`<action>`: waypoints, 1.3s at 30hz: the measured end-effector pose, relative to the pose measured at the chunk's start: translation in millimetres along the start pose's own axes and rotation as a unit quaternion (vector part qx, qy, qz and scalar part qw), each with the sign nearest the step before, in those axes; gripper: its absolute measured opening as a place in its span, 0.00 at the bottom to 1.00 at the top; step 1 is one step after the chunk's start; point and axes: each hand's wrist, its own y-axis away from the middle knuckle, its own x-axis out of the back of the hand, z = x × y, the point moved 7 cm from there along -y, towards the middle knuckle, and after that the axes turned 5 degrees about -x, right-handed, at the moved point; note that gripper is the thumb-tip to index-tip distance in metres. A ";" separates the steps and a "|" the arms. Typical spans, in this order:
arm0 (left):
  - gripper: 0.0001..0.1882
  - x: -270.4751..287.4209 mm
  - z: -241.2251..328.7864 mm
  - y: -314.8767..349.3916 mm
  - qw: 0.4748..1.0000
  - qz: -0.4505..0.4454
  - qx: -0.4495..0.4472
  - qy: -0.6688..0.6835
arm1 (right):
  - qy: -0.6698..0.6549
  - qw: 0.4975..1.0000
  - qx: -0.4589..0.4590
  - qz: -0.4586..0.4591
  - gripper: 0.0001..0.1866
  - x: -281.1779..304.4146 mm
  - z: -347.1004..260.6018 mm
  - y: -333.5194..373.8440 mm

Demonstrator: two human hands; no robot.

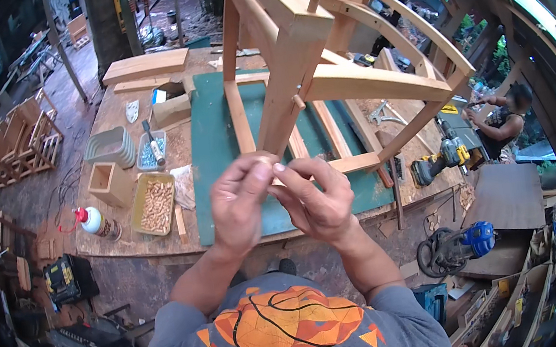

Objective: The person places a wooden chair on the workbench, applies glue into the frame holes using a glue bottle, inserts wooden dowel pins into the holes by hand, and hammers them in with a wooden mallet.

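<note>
In front of the chair frame's near leg, my left hand [239, 202] and my right hand [318, 196] meet, both closed in a pinch. A small pale bit shows between the fingertips; my fingers hide most of it, so its kind is unclear. The wooden chair frame [284, 80] stands tilted toward me on a green mat [210, 147]. One short dowel [314, 2] sticks up from its upper corner joint, and another dowel [299, 102] juts from the side of the leg.
Left on the workbench [104, 118] stand a tub [136, 220] of dowels, a bin of blue screws [152, 150], a wooden box [109, 186] and a glue bottle [96, 223]. A cordless drill [431, 166] lies right. Another person [508, 116] sits farther right; a blue vacuum [479, 240] is below.
</note>
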 end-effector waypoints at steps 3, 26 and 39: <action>0.11 -19.0 0.0 5.3 0.992 -0.027 0.073 0.100 | -0.020 1.000 0.018 0.008 0.23 0.1 -5.5 -4.3; 0.13 -25.3 22.5 -23.1 0.979 -0.105 -0.026 -0.171 | 0.052 0.995 0.020 0.087 0.15 28.1 1.1 -45.8; 0.44 -36.4 6.2 -74.4 0.961 -0.194 -0.095 -0.172 | 0.011 0.977 -0.211 0.029 0.06 18.8 38.1 -76.9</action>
